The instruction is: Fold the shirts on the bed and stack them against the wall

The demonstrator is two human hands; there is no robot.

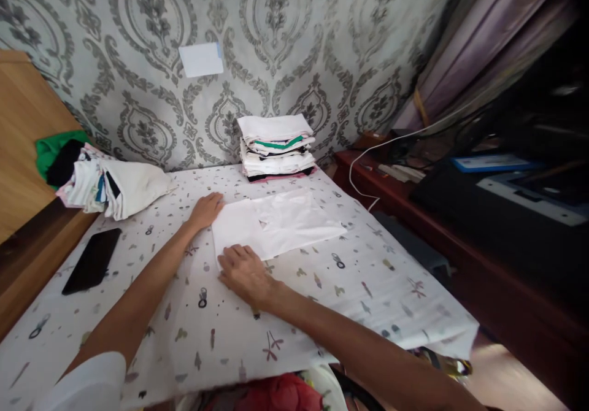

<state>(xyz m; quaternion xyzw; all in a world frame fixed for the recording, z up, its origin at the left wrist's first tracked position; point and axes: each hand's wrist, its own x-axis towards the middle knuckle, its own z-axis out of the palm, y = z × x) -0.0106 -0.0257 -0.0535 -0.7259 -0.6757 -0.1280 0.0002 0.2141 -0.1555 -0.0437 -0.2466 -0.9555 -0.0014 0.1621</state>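
A white garment (285, 218), folded into a flat long shape with a small dark mark, lies on the patterned sheet in front of me. At its far left corner rests my left hand (207, 210), fingers stretched out flat along the edge and the thumb hidden. My right hand (246, 274) is at the near left corner, its bent fingers closed on the cloth; the fingertips are partly hidden. Behind the garment stands a neat stack of folded clothes (276, 147), mostly white with green, black and pink edges.
At left lies a loose pile of clothes (115, 184) against a wooden board (32, 135). A black phone (92, 261) lies nearer me. On the right, a dark red desk (460, 251) carries cluttered items, with a white cable (354, 165) hanging down. Red cloth (285, 392) shows at the bottom.
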